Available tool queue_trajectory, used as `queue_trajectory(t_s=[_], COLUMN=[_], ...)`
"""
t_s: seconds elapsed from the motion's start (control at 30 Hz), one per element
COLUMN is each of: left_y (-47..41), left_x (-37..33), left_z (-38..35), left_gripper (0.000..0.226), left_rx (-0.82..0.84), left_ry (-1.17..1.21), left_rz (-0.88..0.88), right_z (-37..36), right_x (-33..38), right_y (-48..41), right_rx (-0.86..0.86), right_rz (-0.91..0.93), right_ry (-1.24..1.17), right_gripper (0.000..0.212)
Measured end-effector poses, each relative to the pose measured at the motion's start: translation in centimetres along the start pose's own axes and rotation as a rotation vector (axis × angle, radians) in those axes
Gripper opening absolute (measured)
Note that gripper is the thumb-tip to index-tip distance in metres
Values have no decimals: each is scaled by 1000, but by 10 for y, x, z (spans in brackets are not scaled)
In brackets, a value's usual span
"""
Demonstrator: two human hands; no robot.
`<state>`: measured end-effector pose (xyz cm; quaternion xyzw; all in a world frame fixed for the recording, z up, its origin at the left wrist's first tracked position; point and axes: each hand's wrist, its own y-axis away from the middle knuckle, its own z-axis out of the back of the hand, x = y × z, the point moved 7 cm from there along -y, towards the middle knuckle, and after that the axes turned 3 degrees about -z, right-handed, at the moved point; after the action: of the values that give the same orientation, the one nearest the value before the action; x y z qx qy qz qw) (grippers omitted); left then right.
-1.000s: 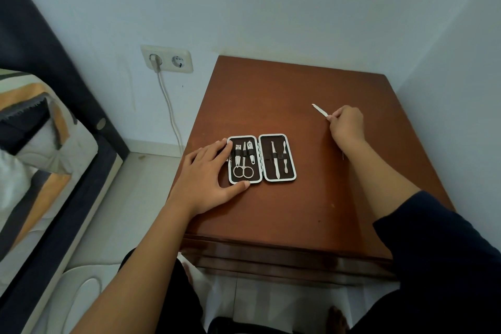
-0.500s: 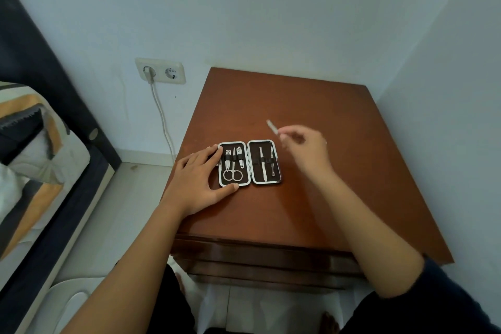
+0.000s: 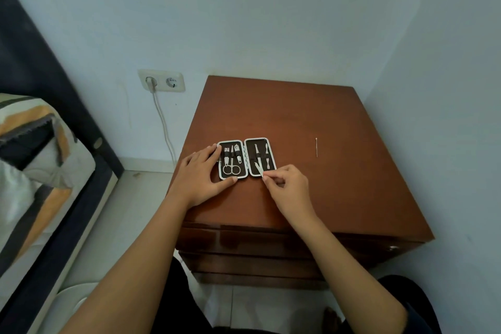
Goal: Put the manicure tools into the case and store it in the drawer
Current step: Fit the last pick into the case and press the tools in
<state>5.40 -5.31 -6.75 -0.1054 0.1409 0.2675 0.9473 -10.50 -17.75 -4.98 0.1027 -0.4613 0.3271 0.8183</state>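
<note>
An open manicure case (image 3: 245, 144) with a white rim and dark lining lies flat on the brown nightstand (image 3: 284, 116). Its left half holds scissors (image 3: 231, 168) and clippers, its right half two slim tools. My left hand (image 3: 200, 173) lies flat against the case's left edge, thumb along the front. My right hand (image 3: 287, 187) pinches a thin metal tool (image 3: 259, 170) whose tip lies over the lower part of the right half. A thin metal pick (image 3: 316, 147) lies loose on the top to the right.
Closed drawer fronts (image 3: 271, 249) sit below the nightstand's front edge. A wall socket (image 3: 162, 81) with a white cable is left of the nightstand. A bed (image 3: 40, 160) runs along the left. Walls close in behind and on the right.
My right hand carried the thin tool from the right side of the tabletop down to the case's right half. My left hand stayed on the case. The camera view shifted.
</note>
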Motion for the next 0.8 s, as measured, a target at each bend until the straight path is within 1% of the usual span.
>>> queue_trajectory(t_s=[0.2, 0.37, 0.47, 0.53, 0.6, 0.8], left_y=[1, 0, -1, -1, -1, 0], left_x=[0, 2, 3, 2, 2, 2], left_z=[1, -2, -2, -2, -2, -1], left_gripper=[102, 101, 101, 101, 101, 100], left_rx=[-1, -4, -9, -6, -8, -22], left_ry=[2, -7, -3, -2, 6, 18], left_rz=[1, -5, -5, -5, -6, -12], right_z=[-13, -17, -26, -30, -32, -34], right_x=[9, 13, 22, 28, 28, 21], right_y=[-8, -8, -5, -3, -2, -4], right_rx=[73, 88, 128, 116, 103, 92], right_rz=[54, 75, 112, 173, 207, 232], right_ry=[84, 144, 320, 489, 589, 647], right_gripper=[17, 20, 29, 34, 38, 46])
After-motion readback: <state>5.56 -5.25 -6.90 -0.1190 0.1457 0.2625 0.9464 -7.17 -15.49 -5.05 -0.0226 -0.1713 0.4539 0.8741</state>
